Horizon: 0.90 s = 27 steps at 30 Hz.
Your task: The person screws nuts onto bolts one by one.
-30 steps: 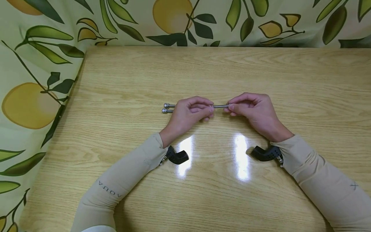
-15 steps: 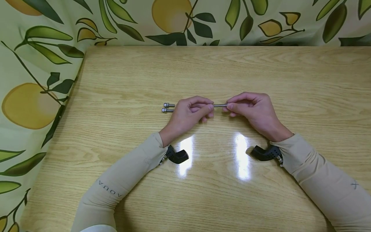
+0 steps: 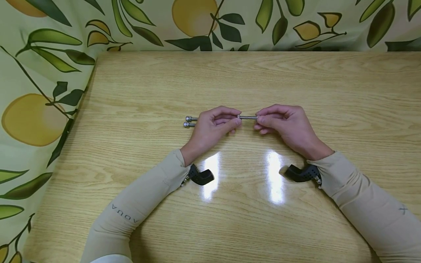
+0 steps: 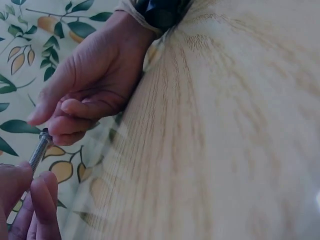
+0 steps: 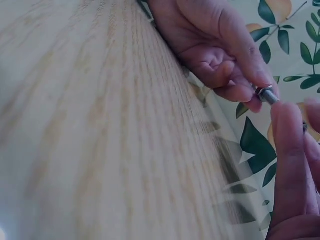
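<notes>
Between the two hands, a threaded metal bolt (image 3: 248,117) is held roughly level above the table. My left hand (image 3: 213,124) pinches a small nut (image 3: 239,117) at the bolt's left end between thumb and fingers. At the other end my right hand (image 3: 286,122) grips the bolt between thumb and forefinger, covering most of its head. The left wrist view shows the bolt's threads (image 4: 37,156) running between both sets of fingertips. On the table behind the left hand lie two more bolts, an upper bolt (image 3: 190,119) and a lower bolt (image 3: 189,125), partly hidden by that hand.
The wood-grain table (image 3: 158,84) extends around both hands. A leaf-and-fruit patterned cloth (image 3: 138,25) borders its back and left sides. Black wrist cameras, one on the left (image 3: 201,177) and one on the right (image 3: 300,173), hang inside the cuffs.
The bolt and fingertips have shifted slightly upward in the head view. The left fingers have changed position, and the nut at their tips now shows more clearly. The two bolts on the table stay put.
</notes>
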Available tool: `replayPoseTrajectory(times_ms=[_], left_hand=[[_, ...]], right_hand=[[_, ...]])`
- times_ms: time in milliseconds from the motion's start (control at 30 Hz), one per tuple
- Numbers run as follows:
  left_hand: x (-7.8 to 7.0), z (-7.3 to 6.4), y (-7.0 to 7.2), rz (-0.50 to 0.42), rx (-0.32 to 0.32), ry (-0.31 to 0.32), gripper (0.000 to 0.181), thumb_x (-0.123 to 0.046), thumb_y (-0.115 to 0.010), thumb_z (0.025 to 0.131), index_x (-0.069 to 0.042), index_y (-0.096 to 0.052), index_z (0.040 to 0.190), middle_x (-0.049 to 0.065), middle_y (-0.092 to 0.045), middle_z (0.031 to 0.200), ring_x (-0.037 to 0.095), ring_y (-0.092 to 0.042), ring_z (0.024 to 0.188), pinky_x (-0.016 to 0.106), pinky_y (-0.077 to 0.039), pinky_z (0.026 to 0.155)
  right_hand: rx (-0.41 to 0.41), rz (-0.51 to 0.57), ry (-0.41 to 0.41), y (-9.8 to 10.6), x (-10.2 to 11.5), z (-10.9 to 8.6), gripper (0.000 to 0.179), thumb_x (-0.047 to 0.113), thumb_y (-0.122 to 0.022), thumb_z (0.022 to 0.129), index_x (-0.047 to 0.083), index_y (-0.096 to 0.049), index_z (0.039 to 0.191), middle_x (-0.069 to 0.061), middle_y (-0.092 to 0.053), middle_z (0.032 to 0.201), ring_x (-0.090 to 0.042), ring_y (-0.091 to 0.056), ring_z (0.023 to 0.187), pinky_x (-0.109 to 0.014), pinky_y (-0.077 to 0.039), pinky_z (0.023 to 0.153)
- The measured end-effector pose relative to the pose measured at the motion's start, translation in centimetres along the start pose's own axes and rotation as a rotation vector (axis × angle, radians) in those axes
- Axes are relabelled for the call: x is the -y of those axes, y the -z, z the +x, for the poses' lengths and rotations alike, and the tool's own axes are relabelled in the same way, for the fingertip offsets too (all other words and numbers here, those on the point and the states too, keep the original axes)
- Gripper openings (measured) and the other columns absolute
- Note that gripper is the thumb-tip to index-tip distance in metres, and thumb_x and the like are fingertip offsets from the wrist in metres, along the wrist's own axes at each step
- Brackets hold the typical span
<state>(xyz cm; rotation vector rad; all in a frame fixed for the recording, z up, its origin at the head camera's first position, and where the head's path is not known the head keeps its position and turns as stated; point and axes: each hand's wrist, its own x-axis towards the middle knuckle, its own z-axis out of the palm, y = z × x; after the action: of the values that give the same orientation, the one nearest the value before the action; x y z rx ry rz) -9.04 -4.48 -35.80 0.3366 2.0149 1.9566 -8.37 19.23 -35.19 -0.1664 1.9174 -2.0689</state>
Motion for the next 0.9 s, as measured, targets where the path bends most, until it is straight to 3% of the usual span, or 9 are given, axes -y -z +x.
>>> replayPoseTrajectory(times_ms=[300,433,567,667,800,900], left_hand=[[0.0,0.0,0.0,0.021,0.001,0.004,0.032,-0.013,-0.075,0.085,-0.009,-0.067,0.116,0.009,-0.071,0.114,0.014,-0.07,0.096,0.026,-0.058,0.088],[-0.1,0.0,-0.1,0.042,0.004,0.044,0.031,-0.024,-0.071,0.09,-0.012,-0.066,0.118,0.009,-0.073,0.106,0.014,-0.071,0.082,0.023,-0.058,0.069],[-0.3,-0.1,-0.2,0.118,0.016,0.075,0.025,-0.031,-0.063,0.096,-0.012,-0.069,0.11,0.01,-0.074,0.093,0.018,-0.068,0.07,0.022,-0.051,0.053],[-0.7,-0.2,-0.3,0.118,0.031,0.068,0.022,-0.022,-0.066,0.094,-0.01,-0.068,0.112,0.01,-0.073,0.1,0.023,-0.069,0.076,0.021,-0.053,0.06],[-1.9,-0.7,-0.4,0.107,0.049,0.082,0.034,-0.015,-0.069,0.091,-0.007,-0.062,0.123,0.01,-0.069,0.113,0.026,-0.07,0.084,0.022,-0.056,0.073],[-2.6,-0.9,-0.6,0.125,0.042,0.111,0.03,-0.019,-0.063,0.095,-0.005,-0.062,0.122,0.014,-0.071,0.109,0.027,-0.07,0.081,0.024,-0.055,0.069]], right_hand=[[0.004,-0.081,0.007,0.0,-0.1,0.0,0.025,0.011,-0.071,0.088,-0.008,-0.063,0.103,-0.007,-0.076,0.081,-0.015,-0.073,0.07,-0.025,-0.059,0.061],[0.005,-0.07,0.022,0.0,-0.1,0.0,0.023,0.01,-0.071,0.088,-0.007,-0.063,0.101,-0.008,-0.076,0.081,-0.014,-0.072,0.068,-0.025,-0.058,0.059],[0.006,-0.092,0.03,0.0,-0.1,0.0,0.023,0.011,-0.071,0.088,-0.007,-0.064,0.101,-0.009,-0.075,0.082,-0.014,-0.071,0.068,-0.025,-0.058,0.059],[0.01,-0.105,0.034,0.0,0.0,-0.1,0.022,0.011,-0.071,0.088,-0.006,-0.064,0.1,-0.008,-0.075,0.082,-0.015,-0.071,0.066,-0.026,-0.058,0.059],[0.012,-0.083,0.037,0.0,-0.1,-0.1,0.021,0.01,-0.071,0.088,-0.007,-0.064,0.1,-0.009,-0.075,0.081,-0.015,-0.071,0.066,-0.026,-0.058,0.058],[0.011,-0.07,0.037,-0.1,-0.1,-0.1,0.021,0.009,-0.071,0.088,-0.007,-0.064,0.1,-0.01,-0.075,0.082,-0.014,-0.071,0.067,-0.026,-0.057,0.057]])
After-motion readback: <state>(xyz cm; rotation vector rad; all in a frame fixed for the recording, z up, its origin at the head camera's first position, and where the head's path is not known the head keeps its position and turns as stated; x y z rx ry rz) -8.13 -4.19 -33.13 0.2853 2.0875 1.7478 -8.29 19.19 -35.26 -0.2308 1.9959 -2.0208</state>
